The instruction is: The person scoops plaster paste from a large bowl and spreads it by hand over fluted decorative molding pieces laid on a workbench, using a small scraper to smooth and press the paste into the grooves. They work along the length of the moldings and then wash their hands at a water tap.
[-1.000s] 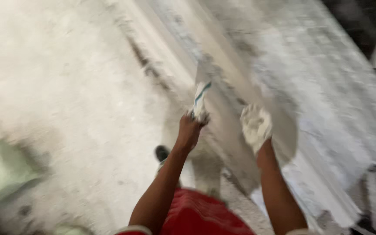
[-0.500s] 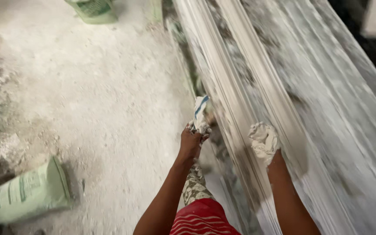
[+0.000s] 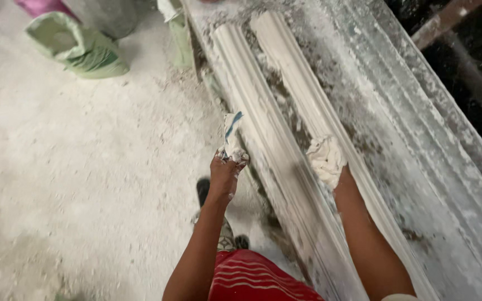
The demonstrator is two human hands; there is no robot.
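Two long white plaster cornice mouldings (image 3: 285,145) lie side by side on the plaster-crusted casting surface (image 3: 419,145), running from 11 o'clock down to 5 o'clock. Half a second back the view sat lower along them; hands now work nearer their upper ends, so the pass appears to be progressing along the length. Profiles look ridged, pale, smeared wet. Right hand (image 3: 326,160), caked in plaster, presses flat on the right-hand moulding, grip open. Left hand (image 3: 224,174) at 9 o'clock of it, off the surface edge, grip closed on a plaster-coated scraper with a blue stripe (image 3: 231,136). Green sack (image 3: 79,47) on the dusty floor (image 3: 73,167) at 10 o'clock.
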